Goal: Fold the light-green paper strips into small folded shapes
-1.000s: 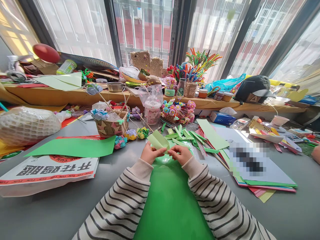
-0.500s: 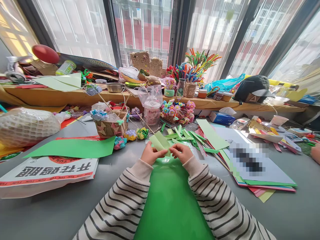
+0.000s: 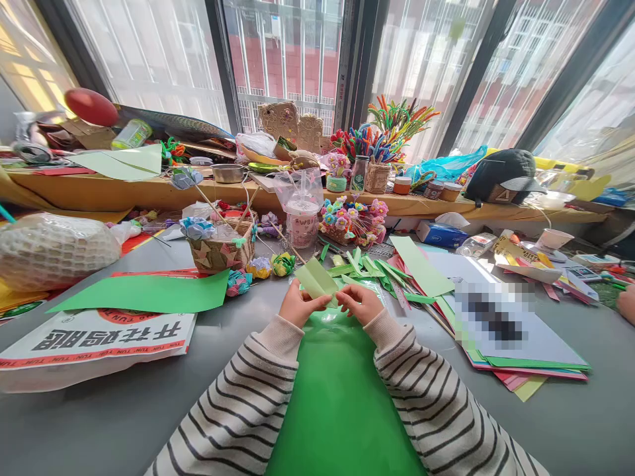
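A small piece of light green paper (image 3: 315,278) with a crease across it is held up between my hands over the grey table. My left hand (image 3: 301,307) pinches its lower left edge between thumb and fingers. At the lower right corner of the paper, the thumb and fingertips of my right hand (image 3: 363,303) are pressed together on it. Just beyond the hands lies a loose pile of cut green paper strips (image 3: 367,264). Below my wrists spreads a glossy green surface (image 3: 347,390).
A green paper sheet (image 3: 149,293) rests on a white printed bag (image 3: 109,337) at left. Behind stand a basket (image 3: 218,254) with paper flowers and a lidded plastic cup (image 3: 302,225). Stacked coloured paper (image 3: 536,361) is at right. Another person's hand (image 3: 627,304) shows at the right edge.
The light green paper has tilted slightly, and less of its lower right part shows by my right fingertips. Both hands stay in nearly the same place.
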Available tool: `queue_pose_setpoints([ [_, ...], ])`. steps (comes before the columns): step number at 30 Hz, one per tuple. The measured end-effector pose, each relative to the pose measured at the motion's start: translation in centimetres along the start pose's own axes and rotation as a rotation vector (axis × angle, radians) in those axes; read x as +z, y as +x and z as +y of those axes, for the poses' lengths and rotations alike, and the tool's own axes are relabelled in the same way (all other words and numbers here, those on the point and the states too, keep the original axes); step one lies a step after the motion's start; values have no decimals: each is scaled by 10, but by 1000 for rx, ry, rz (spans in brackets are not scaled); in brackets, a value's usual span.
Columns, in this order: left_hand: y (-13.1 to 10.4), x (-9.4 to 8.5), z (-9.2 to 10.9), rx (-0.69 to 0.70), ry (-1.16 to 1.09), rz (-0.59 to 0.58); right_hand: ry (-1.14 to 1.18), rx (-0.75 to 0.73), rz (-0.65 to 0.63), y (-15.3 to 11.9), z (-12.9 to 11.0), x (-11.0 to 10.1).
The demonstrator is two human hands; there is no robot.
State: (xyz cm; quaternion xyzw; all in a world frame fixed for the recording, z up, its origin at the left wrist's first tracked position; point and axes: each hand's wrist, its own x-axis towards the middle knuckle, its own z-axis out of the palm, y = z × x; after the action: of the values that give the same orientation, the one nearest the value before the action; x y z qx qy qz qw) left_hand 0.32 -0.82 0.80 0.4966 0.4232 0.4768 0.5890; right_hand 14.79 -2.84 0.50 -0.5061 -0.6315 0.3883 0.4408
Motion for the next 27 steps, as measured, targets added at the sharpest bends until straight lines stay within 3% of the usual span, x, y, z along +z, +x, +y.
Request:
queue_pose_setpoints([
  [3,0,0,0,-5,-6,10,-60,-35,-51,-1,1,1],
  [9,-1,1,3,-19,-39,14,-105,-120,16,-3,-5,2],
  [22,0,3,1,8,-33,41,101,4,35,1,-1,0],
  [27,-1,4,3,16,-32,-7,163,21,51,1,-2,1],
])
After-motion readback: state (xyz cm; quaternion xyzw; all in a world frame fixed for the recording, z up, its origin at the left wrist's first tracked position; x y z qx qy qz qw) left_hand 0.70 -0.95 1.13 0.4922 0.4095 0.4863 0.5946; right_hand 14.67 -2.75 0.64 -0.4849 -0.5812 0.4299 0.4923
